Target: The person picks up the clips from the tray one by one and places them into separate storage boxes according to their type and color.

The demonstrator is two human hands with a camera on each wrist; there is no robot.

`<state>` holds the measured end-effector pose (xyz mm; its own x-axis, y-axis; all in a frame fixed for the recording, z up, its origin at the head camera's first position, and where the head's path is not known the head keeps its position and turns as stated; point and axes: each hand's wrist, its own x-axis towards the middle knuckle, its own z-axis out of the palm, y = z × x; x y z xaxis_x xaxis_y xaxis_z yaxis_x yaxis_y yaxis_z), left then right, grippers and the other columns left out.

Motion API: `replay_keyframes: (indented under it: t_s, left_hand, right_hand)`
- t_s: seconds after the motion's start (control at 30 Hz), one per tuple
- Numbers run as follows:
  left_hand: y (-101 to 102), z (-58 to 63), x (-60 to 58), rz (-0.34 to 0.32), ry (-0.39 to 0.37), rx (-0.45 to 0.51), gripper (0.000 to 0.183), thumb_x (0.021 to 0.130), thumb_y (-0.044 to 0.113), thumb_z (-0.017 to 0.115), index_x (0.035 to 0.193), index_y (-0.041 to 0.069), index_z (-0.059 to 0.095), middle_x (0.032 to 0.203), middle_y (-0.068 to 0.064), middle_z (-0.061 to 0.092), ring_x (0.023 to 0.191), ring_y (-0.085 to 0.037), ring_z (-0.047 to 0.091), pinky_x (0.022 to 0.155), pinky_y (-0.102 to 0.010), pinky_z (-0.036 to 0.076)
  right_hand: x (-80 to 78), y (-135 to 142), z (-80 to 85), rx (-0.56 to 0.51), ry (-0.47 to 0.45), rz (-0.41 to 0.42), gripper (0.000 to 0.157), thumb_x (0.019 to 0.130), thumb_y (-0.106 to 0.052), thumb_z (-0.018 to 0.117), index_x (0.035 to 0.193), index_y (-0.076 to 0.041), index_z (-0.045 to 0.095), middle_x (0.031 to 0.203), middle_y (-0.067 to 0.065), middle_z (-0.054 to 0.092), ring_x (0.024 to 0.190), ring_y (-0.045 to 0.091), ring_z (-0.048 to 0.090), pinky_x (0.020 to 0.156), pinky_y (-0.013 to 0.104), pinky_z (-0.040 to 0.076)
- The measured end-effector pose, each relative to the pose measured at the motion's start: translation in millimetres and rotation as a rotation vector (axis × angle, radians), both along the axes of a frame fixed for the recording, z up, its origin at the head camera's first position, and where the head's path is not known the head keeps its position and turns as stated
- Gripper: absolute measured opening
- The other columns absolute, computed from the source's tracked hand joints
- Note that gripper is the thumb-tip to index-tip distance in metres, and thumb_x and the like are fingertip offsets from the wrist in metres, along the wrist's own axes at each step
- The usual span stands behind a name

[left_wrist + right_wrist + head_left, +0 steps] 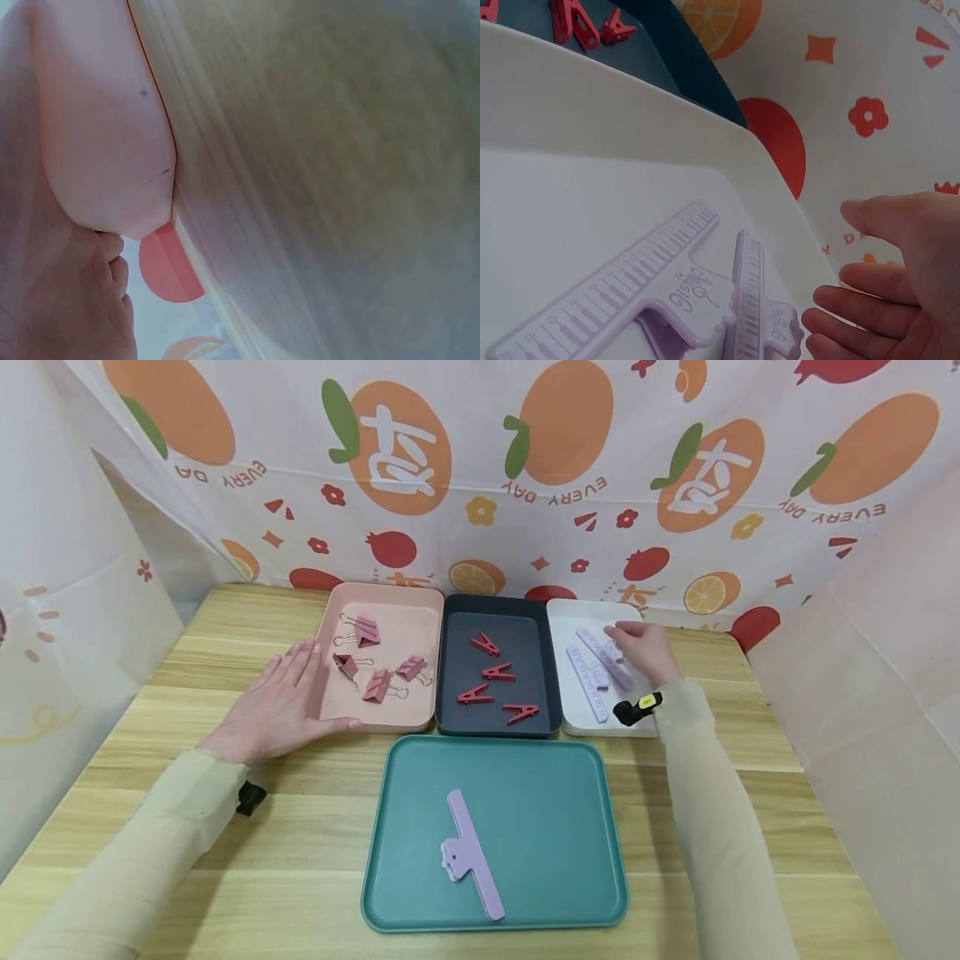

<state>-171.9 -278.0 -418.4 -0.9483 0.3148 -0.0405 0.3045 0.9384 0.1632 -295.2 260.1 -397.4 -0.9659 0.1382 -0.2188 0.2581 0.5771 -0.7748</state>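
Note:
My left hand (273, 706) lies with extended fingers along the left side of the pink tray (408, 610), thumb at its front edge. In the left wrist view, the palm and fingers (112, 277) are beside the tray's outer wall. My right hand (643, 650) is over the right side of the white tray (576, 717), where two lilac bag clips (586, 682) with ruler-like bars lie. Its fingers (862, 311) are apart and close to the nearer clip (746, 300) in the right wrist view, with nothing between them and the thumb.
Pink binder clips (382, 686) lie in the pink tray. Several red clothespins (476, 694) are in the dark tray (495, 614) between the pink and white ones. A teal tray (558, 827) in front bears another lilac bag clip (469, 856). A printed curtain (480, 543) hangs behind.

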Motion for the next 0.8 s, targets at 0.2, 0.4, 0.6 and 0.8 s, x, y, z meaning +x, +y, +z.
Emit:
replay_keyframes:
  t_s: [0.2, 0.4, 0.6, 0.8]
  left_hand:
    - [-0.3, -0.6, 0.2, -0.002, 0.001, 0.001, 0.127, 0.085, 0.081, 0.054, 0.159, -0.007, 0.000, 0.166, -0.027, -0.002, 0.152, -0.043, 0.001, 0.121, -0.055, 0.003]
    - [-0.6, -1.1, 0.3, -0.002, 0.007, 0.010, 0.127, 0.085, 0.081, 0.055, 0.159, -0.007, 0.000, 0.166, -0.026, -0.002, 0.152, -0.043, 0.001, 0.121, -0.055, 0.002]
    - [-0.8, -1.7, 0.1, -0.004, 0.014, 0.008, 0.127, 0.085, 0.081, 0.055, 0.159, -0.007, 0.000, 0.166, -0.026, -0.002, 0.152, -0.042, 0.002, 0.121, -0.054, 0.002]
    - [-0.3, -2.3, -0.1, -0.003, 0.011, 0.005, 0.128, 0.085, 0.082, 0.054, 0.159, -0.007, 0.001, 0.166, -0.026, -0.003, 0.152, -0.042, 0.001, 0.121, -0.054, 0.002]
  right_hand:
    - [9.2, -8.5, 4.7, -0.010, 0.049, 0.041, 0.063, 0.101, -0.048, 0.061, 0.150, -0.009, 0.051, 0.149, 0.012, 0.051, 0.137, 0.029, 0.044, 0.113, 0.047, 0.036]
    - [20.1, -16.6, 13.2, -0.009, 0.115, 0.068, 0.063, 0.100, -0.048, 0.061, 0.150, -0.010, 0.051, 0.149, 0.011, 0.052, 0.137, 0.030, 0.044, 0.113, 0.048, 0.036]
    - [31.8, -28.8, 19.4, -0.002, 0.180, 0.109, 0.059, 0.101, -0.043, 0.063, 0.149, -0.011, 0.054, 0.144, 0.011, 0.057, 0.129, 0.028, 0.052, 0.109, 0.044, 0.042]
    - [41.2, -43.6, 24.1, -0.015, 0.239, 0.162, 0.056, 0.100, -0.039, 0.066, 0.147, -0.010, 0.056, 0.140, 0.012, 0.059, 0.125, 0.028, 0.057, 0.105, 0.042, 0.047]
